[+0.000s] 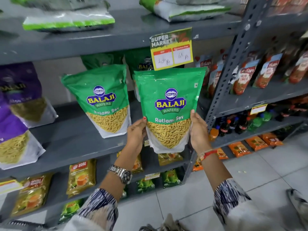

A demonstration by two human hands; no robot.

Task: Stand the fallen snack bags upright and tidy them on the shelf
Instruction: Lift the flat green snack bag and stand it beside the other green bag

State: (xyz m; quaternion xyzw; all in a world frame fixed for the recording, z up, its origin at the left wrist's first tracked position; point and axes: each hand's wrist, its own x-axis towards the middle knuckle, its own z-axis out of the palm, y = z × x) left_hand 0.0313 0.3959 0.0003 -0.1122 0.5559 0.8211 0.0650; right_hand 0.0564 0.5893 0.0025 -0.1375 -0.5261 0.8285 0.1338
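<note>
A green Ratlami Sev snack bag point(168, 104) is held upright in front of the grey shelf point(75, 140), its bottom past the shelf's front edge. My left hand point(136, 132) grips its lower left side, and my right hand point(198, 130) grips its lower right side. A second green Ratlami Sev bag point(101, 99) stands on the shelf to the left, leaning back a little. More green bags point(141, 62) stand behind, partly hidden by the held bag and the price tag.
Purple snack bags point(18, 100) stand at the shelf's left end. A yellow price tag point(171, 50) hangs from the shelf above. Green-and-white bags point(66, 19) lie flat on the upper shelf. Sauce pouches point(245, 77) and bottles point(233, 124) fill the rack to the right.
</note>
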